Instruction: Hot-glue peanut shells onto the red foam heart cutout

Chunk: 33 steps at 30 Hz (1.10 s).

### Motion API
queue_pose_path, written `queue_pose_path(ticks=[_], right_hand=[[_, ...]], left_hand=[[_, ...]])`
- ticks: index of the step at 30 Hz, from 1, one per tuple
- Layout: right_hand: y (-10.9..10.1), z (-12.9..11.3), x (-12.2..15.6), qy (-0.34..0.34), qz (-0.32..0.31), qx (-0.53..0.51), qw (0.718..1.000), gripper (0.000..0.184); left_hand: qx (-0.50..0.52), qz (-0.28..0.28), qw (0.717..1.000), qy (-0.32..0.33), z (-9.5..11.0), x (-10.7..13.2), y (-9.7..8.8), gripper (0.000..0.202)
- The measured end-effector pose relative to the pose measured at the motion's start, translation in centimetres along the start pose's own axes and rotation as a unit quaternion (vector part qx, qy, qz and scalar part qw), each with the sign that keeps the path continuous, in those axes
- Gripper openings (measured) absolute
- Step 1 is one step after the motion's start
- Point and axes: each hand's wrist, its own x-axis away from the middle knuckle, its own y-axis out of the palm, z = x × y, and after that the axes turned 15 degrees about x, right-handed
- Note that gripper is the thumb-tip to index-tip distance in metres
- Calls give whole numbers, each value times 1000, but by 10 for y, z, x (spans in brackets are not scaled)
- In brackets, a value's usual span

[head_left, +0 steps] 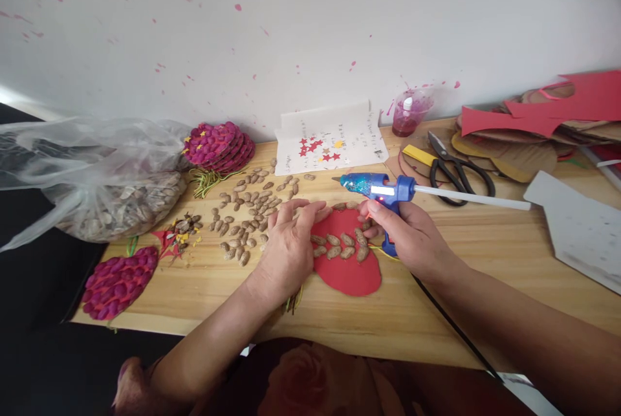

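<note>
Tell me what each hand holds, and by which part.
The right hand grips the blue glue gun by its handle. The left hand holds nothing; it rests palm down at the edge of the red cutout.

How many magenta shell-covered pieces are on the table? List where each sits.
2. One magenta piece lies at the front-left corner of the table; the other sits at the back beside the plastic bag and looks stacked, so more may hide beneath it.
</note>
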Motion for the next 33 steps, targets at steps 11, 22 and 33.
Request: queue_pose_path(ticks=[11, 22, 33], right_hand=[[0, -1, 0, -4, 4, -24, 1000, 48], [-2, 3, -4, -17, 7, -57, 998, 46], [-3, -2, -2, -28, 7, -70, 997, 36]], left_hand=[[80, -10, 997, -9, -3, 3, -12, 65], [651, 120, 717, -219, -4, 4, -35, 67], [640, 168, 719, -211, -13, 14, -42, 38]])
